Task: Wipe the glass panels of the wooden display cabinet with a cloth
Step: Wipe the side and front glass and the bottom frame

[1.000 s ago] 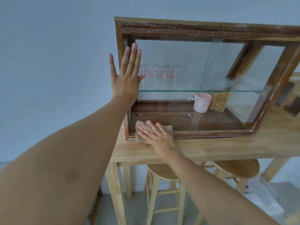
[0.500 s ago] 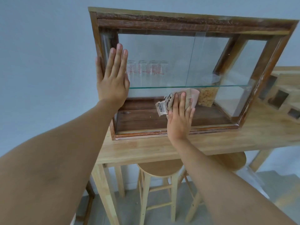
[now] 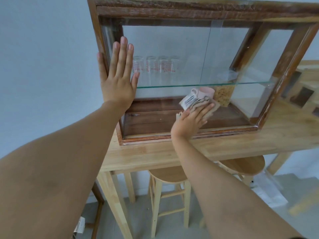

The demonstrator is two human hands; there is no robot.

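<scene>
A dark wooden display cabinet [image 3: 189, 11] with glass front panels [image 3: 172, 45] stands on a light wooden table [image 3: 155, 154]. My left hand [image 3: 119, 80] lies flat, fingers apart, against the left end of the front glass and the frame post. My right hand [image 3: 191, 119] presses a crumpled beige cloth [image 3: 195, 103] with a white label flat against the lower part of the glass, near the middle seam. Inside, several clear glasses [image 3: 155, 68] stand on a glass shelf [image 3: 207, 84].
A pink mug [image 3: 206, 91] and a jar of yellowish food [image 3: 223, 95] sit on the cabinet floor behind the glass. Two round wooden stools [image 3: 170, 175] stand under the table. A pale wall is on the left, wooden furniture at the far right.
My right hand has carried the cloth from the cabinet's lower left corner rightward along the glass to the middle seam. My left hand has stayed flat on the left end.
</scene>
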